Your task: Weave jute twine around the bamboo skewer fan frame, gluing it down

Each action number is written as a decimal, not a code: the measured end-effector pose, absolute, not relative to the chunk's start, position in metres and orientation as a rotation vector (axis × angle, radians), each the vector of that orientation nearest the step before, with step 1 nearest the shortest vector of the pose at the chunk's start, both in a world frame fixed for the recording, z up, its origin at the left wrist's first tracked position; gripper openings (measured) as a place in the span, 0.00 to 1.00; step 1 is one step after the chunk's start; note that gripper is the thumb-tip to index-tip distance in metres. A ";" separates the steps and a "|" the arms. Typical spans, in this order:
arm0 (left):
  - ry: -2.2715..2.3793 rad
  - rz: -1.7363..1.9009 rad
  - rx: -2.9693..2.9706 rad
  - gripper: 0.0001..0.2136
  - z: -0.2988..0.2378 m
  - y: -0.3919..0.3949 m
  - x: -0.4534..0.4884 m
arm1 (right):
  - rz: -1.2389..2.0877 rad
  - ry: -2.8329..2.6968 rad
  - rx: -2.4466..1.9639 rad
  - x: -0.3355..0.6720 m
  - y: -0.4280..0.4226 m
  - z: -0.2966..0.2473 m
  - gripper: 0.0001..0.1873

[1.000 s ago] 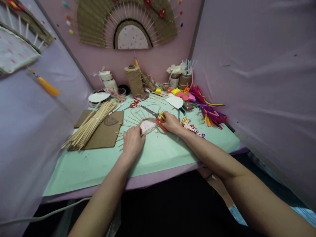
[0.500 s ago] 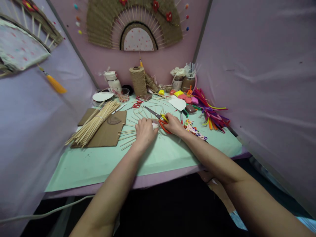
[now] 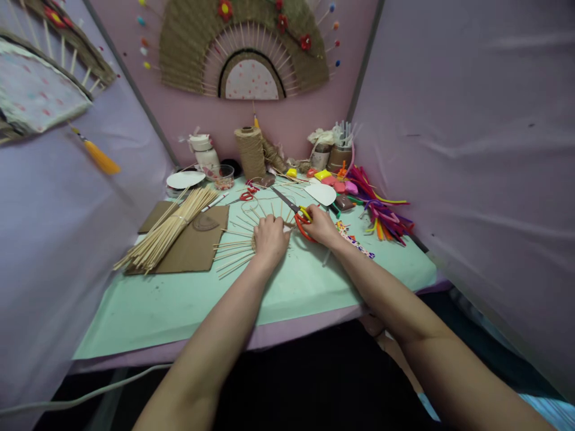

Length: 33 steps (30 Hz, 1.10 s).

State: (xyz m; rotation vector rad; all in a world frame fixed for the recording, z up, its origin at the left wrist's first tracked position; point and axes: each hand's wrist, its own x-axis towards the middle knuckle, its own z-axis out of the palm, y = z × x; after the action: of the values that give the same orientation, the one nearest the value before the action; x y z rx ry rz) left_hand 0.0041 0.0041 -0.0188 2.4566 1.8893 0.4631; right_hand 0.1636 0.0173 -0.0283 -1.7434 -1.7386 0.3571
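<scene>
My left hand [image 3: 271,238] is closed over the middle of a half-made fan of thin wooden sticks [image 3: 236,244], which spread out to its left and behind it. A small whitish piece shows by the thumb; what it is I cannot make out. In my right hand [image 3: 322,227] is a pair of scissors [image 3: 291,206] with orange and yellow handles. Its dark blades point away, up and to the left, just beyond my left hand. A second, red-handled pair of scissors [image 3: 246,196] lies behind the fan.
Bundled sticks [image 3: 173,230] lie on cardboard [image 3: 211,239] at the left. Along the back stand a white bottle [image 3: 205,152], a twine spool [image 3: 250,152] and jars. Clay packets [image 3: 340,187], a white card shape [image 3: 320,193] and colourful pipe cleaners [image 3: 386,218] lie at the right.
Both hands have shifted slightly to the right in the view, the scissors along with the right hand. More of the fan's sticks show around my left hand.
</scene>
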 end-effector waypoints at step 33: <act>1.279 1.148 1.528 0.11 0.010 0.002 -0.006 | 0.772 -1.385 -1.424 0.194 -0.068 -0.003 0.20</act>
State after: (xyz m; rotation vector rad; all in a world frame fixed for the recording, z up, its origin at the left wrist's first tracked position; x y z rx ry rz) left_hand -0.0060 0.0022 0.0104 1.5281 1.2786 1.1478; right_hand 0.1940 -0.0675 -0.0034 -1.4242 -1.3845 0.7717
